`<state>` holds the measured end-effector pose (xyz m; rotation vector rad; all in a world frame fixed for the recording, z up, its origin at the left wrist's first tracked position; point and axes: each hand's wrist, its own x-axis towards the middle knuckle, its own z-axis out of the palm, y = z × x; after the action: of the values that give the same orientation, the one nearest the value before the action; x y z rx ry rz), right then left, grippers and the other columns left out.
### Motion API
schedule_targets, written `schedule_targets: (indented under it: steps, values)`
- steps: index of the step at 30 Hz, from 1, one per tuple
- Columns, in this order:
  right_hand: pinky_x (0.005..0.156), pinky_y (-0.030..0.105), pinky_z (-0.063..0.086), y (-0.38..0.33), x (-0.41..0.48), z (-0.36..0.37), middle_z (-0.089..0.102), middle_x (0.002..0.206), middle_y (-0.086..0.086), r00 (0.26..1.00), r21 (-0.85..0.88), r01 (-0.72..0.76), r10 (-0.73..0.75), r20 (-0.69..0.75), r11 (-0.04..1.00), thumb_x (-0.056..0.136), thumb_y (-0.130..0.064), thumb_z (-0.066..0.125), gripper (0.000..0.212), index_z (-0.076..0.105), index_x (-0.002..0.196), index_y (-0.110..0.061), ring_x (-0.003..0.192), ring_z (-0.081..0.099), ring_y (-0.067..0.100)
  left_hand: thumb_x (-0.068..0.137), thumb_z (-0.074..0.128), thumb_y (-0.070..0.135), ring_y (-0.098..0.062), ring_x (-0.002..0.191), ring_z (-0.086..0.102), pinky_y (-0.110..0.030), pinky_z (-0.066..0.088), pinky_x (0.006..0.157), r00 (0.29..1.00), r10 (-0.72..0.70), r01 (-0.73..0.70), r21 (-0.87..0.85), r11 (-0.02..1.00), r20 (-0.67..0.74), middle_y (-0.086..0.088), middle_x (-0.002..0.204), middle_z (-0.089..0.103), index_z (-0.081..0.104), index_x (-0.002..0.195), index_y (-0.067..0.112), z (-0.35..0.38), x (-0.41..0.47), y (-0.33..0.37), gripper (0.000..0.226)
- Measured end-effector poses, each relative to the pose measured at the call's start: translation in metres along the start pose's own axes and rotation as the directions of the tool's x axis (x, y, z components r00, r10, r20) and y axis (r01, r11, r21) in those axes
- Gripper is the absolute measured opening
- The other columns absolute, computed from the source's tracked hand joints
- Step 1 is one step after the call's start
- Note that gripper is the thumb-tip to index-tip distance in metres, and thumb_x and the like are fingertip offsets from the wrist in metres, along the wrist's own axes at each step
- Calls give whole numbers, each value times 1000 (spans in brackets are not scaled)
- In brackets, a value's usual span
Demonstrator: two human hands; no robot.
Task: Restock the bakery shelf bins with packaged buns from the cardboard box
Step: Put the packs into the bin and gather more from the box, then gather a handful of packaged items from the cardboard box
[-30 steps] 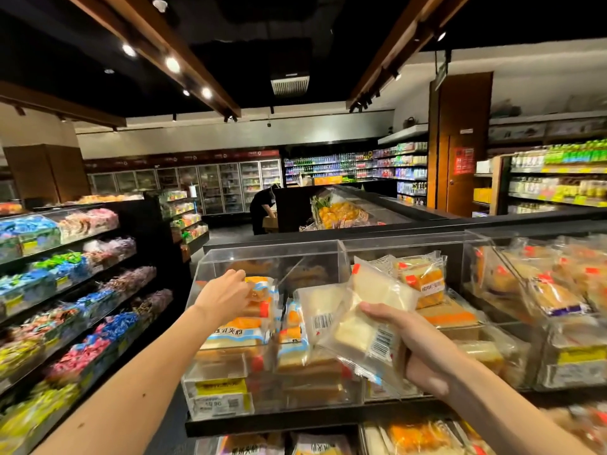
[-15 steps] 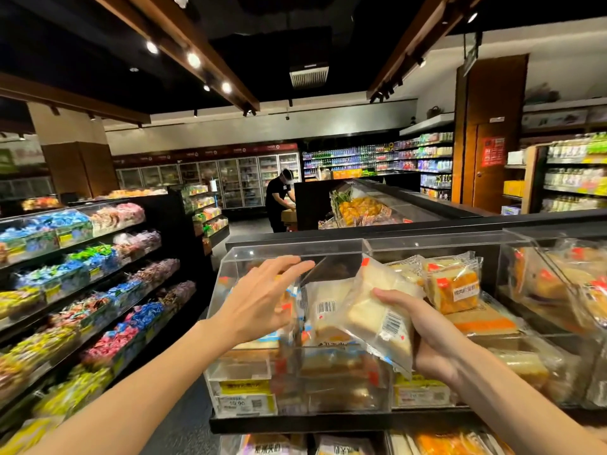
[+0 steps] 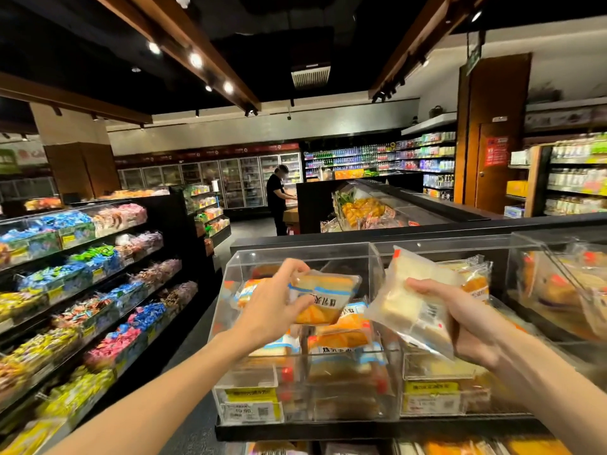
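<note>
My left hand (image 3: 274,305) grips an orange-and-white packaged bun (image 3: 323,297), held above the left clear acrylic bin (image 3: 295,254). That bin holds several similar buns (image 3: 341,336) with blue-striped labels. My right hand (image 3: 466,320) holds a pale white packaged bun (image 3: 412,307) in clear wrap with a barcode, raised in front of the middle bin (image 3: 437,372). Behind it another orange-labelled bun (image 3: 474,282) lies in that bin. The cardboard box is out of view.
A third bin (image 3: 558,284) of buns stands at the right. Yellow price tags (image 3: 251,405) front the bins. Candy shelves (image 3: 82,290) line the aisle on the left. A person in black (image 3: 277,198) stands far down the aisle by a chest display (image 3: 377,211).
My left hand, empty and reaching into the left bin before, now grips an orange-and-white bun lifted above it. My right hand shifted right with the white bun. The view shifted slightly.
</note>
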<state>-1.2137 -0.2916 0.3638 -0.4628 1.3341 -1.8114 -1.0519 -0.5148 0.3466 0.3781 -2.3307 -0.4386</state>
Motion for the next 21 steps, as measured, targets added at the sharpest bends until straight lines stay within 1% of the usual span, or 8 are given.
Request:
schedule_targets:
  steps: [3, 5, 9, 11, 13, 15, 18, 21]
  values:
    - [52, 31, 58, -3, -4, -4, 76, 91, 15, 1000, -25, 14, -15, -8, 1000, 73, -20, 70, 43, 64, 112, -6, 66, 74, 24, 91, 71, 23, -9, 88, 55, -8, 41, 56, 960, -278, 276, -110, 955, -1, 9, 110, 56, 43, 115, 26, 16, 20, -3, 37]
    - [51, 31, 57, -1, -7, -3, 76, 88, 15, 1000, -48, 16, -16, 0, 999, 72, -20, 70, 42, 64, 110, -6, 66, 74, 24, 92, 71, 22, -14, 90, 55, -14, 40, 48, 911, -406, 412, -178, 894, 72, 4, 116, 52, 41, 121, 25, 33, 32, -5, 41]
    - [51, 31, 57, 5, -10, -3, 76, 90, 17, 1000, -51, 10, -10, -1, 999, 73, -17, 70, 43, 62, 113, -6, 68, 74, 25, 91, 72, 24, -17, 102, 53, -20, 44, 64, 881, -434, 463, -158, 872, 189, -1, 122, 51, 40, 122, 24, 70, 46, -14, 45]
    - [51, 31, 57, 8, -11, -4, 76, 92, 17, 1000, -51, 10, -10, 4, 999, 72, -17, 70, 46, 61, 116, -6, 70, 75, 25, 90, 72, 24, -21, 112, 50, -28, 47, 83, 897, -400, 422, -95, 902, 185, -4, 126, 53, 40, 122, 24, 82, 50, -17, 45]
    - [51, 31, 57, 10, -13, -7, 76, 91, 16, 1000, -51, 11, -11, 5, 999, 71, -19, 70, 47, 61, 116, -8, 69, 74, 25, 90, 71, 26, -28, 121, 49, -38, 42, 97, 937, -314, 303, 88, 949, 152, -6, 130, 53, 38, 131, 22, 91, 50, -18, 53]
    - [54, 32, 57, 12, -14, -10, 76, 90, 15, 1000, -36, 6, -6, -2, 999, 73, -18, 70, 42, 61, 114, -10, 68, 74, 24, 92, 68, 29, -32, 125, 49, -41, 42, 99, 970, -196, 139, 337, 931, 142, -10, 136, 48, 36, 139, 21, 98, 50, -18, 58]
    - [65, 35, 56, 14, -16, -15, 75, 95, 16, 1000, 26, 10, -10, 19, 1000, 87, -12, 61, 27, 61, 114, -8, 72, 74, 25, 96, 59, 21, -32, 136, 35, -41, 41, 102, 979, 4, -133, 621, 773, 204, -13, 150, 33, 50, 137, 18, 106, 54, -18, 42]
    - [82, 43, 52, 16, -16, -18, 72, 105, 21, 999, 77, 26, -28, 19, 997, 90, -4, 49, 30, 58, 119, -4, 86, 70, 30, 99, 44, 16, -30, 124, 46, -42, 41, 96, 933, 40, -270, 620, 736, 358, -10, 134, 51, 64, 119, 15, 110, 57, -20, 28]
